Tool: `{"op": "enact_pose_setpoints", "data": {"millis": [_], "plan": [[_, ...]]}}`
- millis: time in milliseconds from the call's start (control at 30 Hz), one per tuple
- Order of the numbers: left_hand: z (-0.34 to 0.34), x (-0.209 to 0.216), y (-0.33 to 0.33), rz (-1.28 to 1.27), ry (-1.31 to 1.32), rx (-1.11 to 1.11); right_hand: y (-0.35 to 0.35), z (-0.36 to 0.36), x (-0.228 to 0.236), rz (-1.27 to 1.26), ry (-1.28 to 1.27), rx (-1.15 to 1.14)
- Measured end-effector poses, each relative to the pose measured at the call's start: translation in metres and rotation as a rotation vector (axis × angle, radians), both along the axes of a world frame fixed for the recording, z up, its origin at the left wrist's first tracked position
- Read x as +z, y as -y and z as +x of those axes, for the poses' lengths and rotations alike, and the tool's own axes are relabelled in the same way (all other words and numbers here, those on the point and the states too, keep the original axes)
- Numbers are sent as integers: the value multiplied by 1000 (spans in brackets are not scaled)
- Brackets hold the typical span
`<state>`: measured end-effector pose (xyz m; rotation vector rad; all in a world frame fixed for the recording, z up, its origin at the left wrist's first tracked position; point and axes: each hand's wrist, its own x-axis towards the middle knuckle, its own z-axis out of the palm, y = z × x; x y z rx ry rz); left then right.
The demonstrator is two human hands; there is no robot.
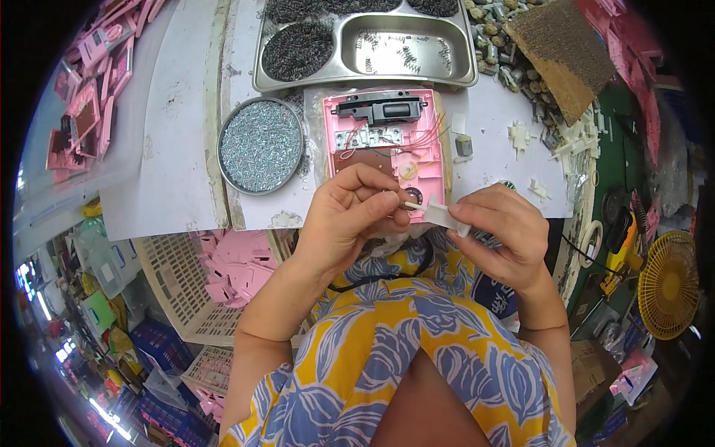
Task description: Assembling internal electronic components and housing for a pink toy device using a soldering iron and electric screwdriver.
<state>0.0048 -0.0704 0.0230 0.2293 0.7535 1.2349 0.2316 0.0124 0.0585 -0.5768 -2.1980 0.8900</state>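
Over the near edge of the table, my right hand [506, 231] grips a small white plastic part [445, 217] between thumb and fingers. The part has a flat plate and a thin stem pointing left. At the stem's tip, my left hand [361, 201] is closed in a pinch; what its fingertips hold is hidden. Just beyond both hands lies an open pink plastic casing [437, 167], partly covered by my left hand. Inside it are a black mechanism [387, 110], a metal plate, a brown panel and thin red wires.
A round dish of small screws [261, 145] stands left of the casing. Behind is a metal compartment tray [469, 71] with dark springs. At right lie white plastic parts [519, 138], small motors [514, 78] and cardboard [562, 56]. A crate [175, 279] with pink parts sits below the table.
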Motion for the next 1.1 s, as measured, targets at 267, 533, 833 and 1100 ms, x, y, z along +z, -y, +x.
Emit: {"op": "enact_pose_setpoints", "data": {"millis": [267, 533, 833, 1100], "plan": [[-3, 14, -4, 242, -874, -169, 3, 20, -15, -84, -58, -35], [14, -4, -43, 746, -2058, -193, 8, 41, -33, -404, -225, -289], [-4, -14, -6, 850, -1647, 13, -24, 8, -43, -31, 141, -157], [-5, -22, -6, 829, -1555, -24, -44, -11, -38, 154, 212, 8]]}}
